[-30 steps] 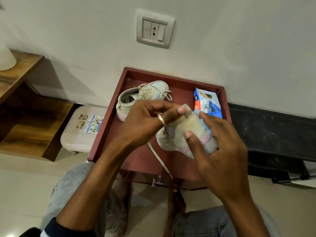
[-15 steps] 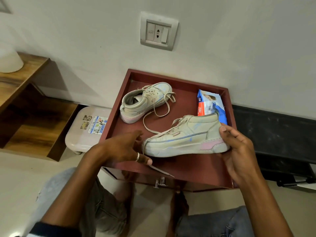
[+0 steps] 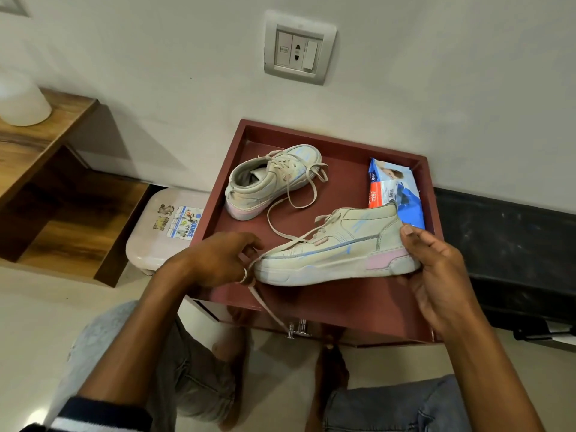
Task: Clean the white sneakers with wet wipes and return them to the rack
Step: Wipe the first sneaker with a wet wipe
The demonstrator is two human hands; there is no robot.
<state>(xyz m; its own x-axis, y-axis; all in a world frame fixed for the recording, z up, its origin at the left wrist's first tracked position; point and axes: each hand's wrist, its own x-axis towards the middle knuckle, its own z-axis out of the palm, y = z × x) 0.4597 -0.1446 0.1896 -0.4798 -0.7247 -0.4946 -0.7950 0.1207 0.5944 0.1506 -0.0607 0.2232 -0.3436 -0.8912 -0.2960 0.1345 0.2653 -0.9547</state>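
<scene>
Sneaker (image 3: 336, 254) heel rests gripped in our right hand (image 3: 436, 269); our left hand (image 3: 215, 260) curls at the toe, but we cannot tell if it holds.

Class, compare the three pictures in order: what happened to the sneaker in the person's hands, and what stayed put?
The near sneaker was turned from end-on in both hands to side-on, sole down, low over the red tray. The right hand shifted to grip its heel; the left hand slid to the toe, grip unclear. The far sneaker and wipes pack stayed put.
</scene>
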